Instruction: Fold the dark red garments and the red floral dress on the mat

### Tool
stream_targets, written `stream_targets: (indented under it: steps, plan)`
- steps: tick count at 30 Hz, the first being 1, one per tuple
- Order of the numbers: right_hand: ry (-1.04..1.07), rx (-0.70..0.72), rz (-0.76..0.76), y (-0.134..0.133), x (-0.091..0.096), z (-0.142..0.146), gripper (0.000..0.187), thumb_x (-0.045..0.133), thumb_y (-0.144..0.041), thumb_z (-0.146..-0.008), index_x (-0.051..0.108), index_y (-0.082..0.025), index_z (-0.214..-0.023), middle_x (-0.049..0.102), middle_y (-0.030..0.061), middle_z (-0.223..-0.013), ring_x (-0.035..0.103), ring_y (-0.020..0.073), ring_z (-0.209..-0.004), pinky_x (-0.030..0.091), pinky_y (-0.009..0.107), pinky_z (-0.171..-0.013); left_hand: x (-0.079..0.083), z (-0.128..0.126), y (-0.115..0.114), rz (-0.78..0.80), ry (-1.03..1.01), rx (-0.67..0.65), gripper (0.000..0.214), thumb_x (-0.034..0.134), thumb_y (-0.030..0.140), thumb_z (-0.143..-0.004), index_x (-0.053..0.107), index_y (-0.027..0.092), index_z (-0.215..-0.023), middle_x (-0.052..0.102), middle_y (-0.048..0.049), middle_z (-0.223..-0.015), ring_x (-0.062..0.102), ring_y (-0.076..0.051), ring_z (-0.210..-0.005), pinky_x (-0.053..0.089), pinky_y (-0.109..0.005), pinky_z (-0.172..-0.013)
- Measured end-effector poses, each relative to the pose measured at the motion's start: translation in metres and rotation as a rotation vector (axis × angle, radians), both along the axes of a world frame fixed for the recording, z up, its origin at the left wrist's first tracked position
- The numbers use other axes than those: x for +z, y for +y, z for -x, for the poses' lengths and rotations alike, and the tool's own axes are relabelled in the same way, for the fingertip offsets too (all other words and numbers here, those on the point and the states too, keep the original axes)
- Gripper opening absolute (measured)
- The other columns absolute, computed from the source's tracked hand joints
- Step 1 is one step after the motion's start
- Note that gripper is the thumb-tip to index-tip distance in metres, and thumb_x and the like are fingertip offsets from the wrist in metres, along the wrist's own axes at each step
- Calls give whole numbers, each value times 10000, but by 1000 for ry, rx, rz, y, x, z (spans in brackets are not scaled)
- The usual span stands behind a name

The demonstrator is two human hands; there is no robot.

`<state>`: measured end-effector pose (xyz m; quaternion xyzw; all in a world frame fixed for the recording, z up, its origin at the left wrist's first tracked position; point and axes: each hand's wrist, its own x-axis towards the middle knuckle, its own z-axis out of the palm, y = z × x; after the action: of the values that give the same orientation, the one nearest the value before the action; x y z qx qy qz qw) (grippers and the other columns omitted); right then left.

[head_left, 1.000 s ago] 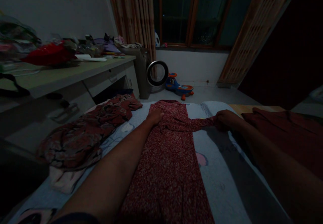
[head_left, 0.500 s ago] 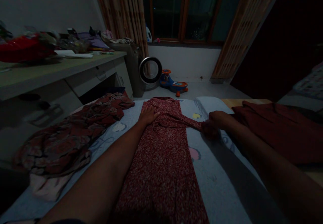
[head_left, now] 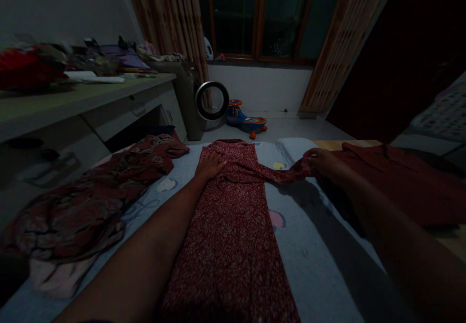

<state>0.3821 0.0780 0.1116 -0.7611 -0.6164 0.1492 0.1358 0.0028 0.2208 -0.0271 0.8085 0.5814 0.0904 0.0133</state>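
Observation:
A long red speckled garment (head_left: 233, 226), which looks like a dress, lies lengthwise on a light blue patterned sheet (head_left: 313, 265). My left hand (head_left: 211, 166) rests flat on its upper left part, fingers spread. Out to the right, my right hand (head_left: 322, 160) pinches the end of the garment's sleeve (head_left: 284, 175), lifted a little above the sheet. The sleeve stretches from the upper body of the garment and is creased and twisted near my fingers.
Crumpled dark floral clothing (head_left: 91, 201) lies on the left. A folded maroon garment (head_left: 404, 182) is at the right. Beyond are a cluttered desk (head_left: 120, 92), a washing machine with an open door (head_left: 212, 101) and a blue and orange ride-on toy (head_left: 245, 119).
My right hand has drawn the sleeve end slightly outward and up, and the bunched cuff has opened into a longer strip. The left hand stays on the garment. The view has shifted slightly.

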Motion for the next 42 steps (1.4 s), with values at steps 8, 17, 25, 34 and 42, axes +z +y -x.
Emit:
stream_targets:
  steps: [8,17,25,34,42]
  plan:
    - [-662,13,-71,-7,8,13,303,418,-191,-945,616,-130,-1167,569,250,-1235,546,379,-1154,450,454,-894,1,-1,-1,-5,11,14,656,261,591,-988,415,194,-1486,354,-114,-1585,271,-297,-1479,175,-467,-1202]
    - [-619,266,164,-8,-42,25,238,557,-209,-875,688,-152,-1065,649,198,-1182,602,336,-1106,409,437,-943,-1,0,0,-12,-8,1,620,276,582,-985,424,236,-1478,382,-90,-1573,282,-299,-1471,184,-481,-1192]
    - [49,108,-36,-4,14,-9,298,437,-297,-925,660,-176,-1081,725,60,-1008,663,178,-824,483,219,-669,-2,0,3,2,-20,-1,631,234,581,-989,420,228,-1479,369,-91,-1579,282,-290,-1471,201,-476,-1186]
    - [-378,134,268,21,17,-28,280,687,-284,-769,757,-216,-1031,736,80,-1038,679,236,-906,500,298,-763,-2,0,3,38,-10,23,706,240,635,-969,338,221,-1534,302,-100,-1612,246,-315,-1487,196,-479,-1190]
    - [78,213,266,7,28,-24,572,622,-741,-727,730,-190,-835,708,58,-779,616,185,-666,442,270,-554,-1,-2,2,38,-11,27,802,283,691,-937,290,173,-1549,283,-128,-1616,233,-320,-1492,181,-475,-1199]
